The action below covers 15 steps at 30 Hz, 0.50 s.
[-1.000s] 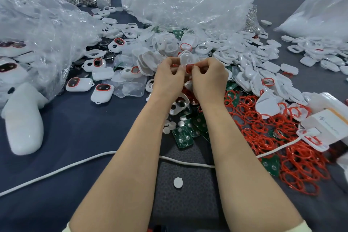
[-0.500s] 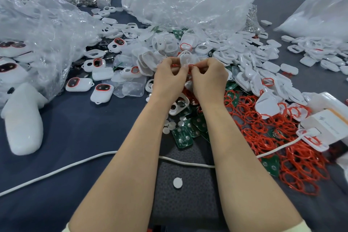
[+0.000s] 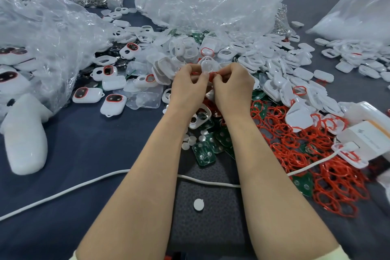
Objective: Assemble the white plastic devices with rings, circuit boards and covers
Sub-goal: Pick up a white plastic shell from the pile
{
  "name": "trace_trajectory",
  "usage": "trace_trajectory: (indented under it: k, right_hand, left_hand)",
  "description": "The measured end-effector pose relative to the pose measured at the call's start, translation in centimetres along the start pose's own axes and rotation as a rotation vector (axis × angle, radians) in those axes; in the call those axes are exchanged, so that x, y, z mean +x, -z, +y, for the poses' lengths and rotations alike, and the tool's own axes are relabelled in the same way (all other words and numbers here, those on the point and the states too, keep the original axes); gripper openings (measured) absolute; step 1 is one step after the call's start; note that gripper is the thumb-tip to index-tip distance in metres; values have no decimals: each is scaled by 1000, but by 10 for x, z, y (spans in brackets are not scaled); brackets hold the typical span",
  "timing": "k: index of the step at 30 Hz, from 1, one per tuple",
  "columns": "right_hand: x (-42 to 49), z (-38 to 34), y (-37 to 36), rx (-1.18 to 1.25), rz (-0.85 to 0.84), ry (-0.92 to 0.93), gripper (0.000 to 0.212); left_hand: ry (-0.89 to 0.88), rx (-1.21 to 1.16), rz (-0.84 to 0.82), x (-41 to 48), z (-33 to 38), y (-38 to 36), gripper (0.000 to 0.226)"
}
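Both hands, left hand point(image 3: 187, 84) and right hand point(image 3: 232, 84), pinch a white shell point(image 3: 207, 65) and red ring point(image 3: 212, 74) at twelve o'clock (ring could slip out, being thin and springy).

We have a single view, taken from the person's head and facing forward and down along both bare forearms — the left hand point(image 3: 188, 84) and right hand point(image 3: 232, 85) meet close before us at mid-frame. The wide lens bends the dark table point(image 3: 69, 154) outward at the edges, so near things loom at the bottom while the clear plastic bags point(image 3: 202, 2) at the far side sit small at the top. With no second view, nothing is shared.
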State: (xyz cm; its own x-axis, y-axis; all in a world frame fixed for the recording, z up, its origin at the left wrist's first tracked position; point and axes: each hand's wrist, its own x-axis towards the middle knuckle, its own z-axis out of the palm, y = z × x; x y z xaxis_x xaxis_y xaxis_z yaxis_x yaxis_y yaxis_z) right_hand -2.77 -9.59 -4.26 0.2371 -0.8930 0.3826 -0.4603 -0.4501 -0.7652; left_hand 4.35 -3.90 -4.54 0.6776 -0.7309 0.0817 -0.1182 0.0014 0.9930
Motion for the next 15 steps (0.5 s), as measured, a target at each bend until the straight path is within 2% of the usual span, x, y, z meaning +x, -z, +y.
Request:
trace_trajectory:
  k: [15]
  right_hand:
    - [1,1,0,-30,-10,8,11]
  left_hand:
    - [-27,73,21,0,2,1,15]
